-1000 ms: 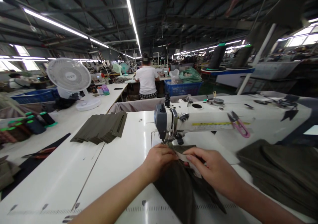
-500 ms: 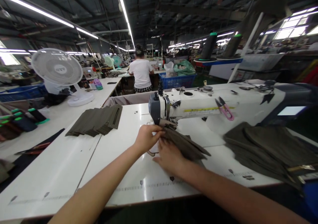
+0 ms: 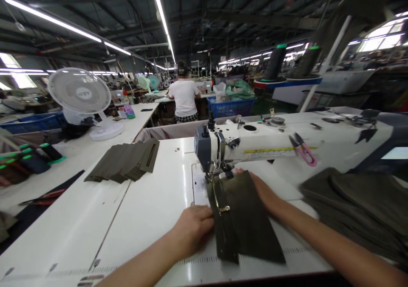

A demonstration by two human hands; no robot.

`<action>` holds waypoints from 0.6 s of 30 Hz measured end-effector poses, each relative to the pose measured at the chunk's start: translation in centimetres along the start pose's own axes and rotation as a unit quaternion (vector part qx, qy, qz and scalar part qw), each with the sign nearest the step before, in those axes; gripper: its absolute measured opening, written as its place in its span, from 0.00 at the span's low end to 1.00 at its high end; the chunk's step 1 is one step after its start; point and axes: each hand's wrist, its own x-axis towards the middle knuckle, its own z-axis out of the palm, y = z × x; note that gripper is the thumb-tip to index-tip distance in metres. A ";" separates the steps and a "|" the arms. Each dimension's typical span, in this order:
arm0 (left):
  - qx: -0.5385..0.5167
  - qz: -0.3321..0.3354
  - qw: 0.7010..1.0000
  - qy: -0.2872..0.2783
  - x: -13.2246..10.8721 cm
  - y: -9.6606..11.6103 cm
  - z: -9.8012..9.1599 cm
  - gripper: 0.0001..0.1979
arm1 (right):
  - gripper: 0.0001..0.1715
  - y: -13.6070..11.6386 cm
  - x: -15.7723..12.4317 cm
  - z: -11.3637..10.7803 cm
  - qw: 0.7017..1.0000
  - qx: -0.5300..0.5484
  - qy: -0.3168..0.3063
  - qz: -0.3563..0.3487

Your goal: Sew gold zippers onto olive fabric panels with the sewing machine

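Head camera: I am seeing the olive fabric panel [image 3: 251, 219] lying flat on the white worktop [image 3: 153, 202], its top edge sitting under the foot of the sewing machine [image 3: 255, 147]. The right hand [image 3: 263, 189] is resting open and flat on the panel's far corner. The left hand [image 3: 196, 227] is curling loosely against the zipper [image 3: 219, 223] edge; pinching or merely pressing, I cannot tell. Both seem to be steadying the cloth straight for the needle. The panel is showing dark and smooth, with a brass-coloured pull.
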 end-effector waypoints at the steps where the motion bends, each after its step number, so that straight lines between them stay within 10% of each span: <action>1: 0.014 0.008 1.000 -0.027 -0.2 -0.1 0.0 0.13 | 0.23 0.8 -0.1 0.5 1.000 0.011 -0.003 0.000; 7: 0.125 -0.099 0.986 -0.039 2.0 -2.0 1.9 0.19 | 0.25 1.1 -0.8 0.5 0.998 0.064 -0.008 0.019; 13: 0.193 -0.094 0.976 -0.037 2.3 -2.2 3.4 0.18 | 0.27 0.1 -0.2 -3.7 0.963 0.182 0.050 0.194; 18: 0.186 -0.096 0.977 -0.037 2.4 -2.1 2.8 0.15 | 0.17 0.2 0.7 -3.2 0.976 0.108 0.034 0.188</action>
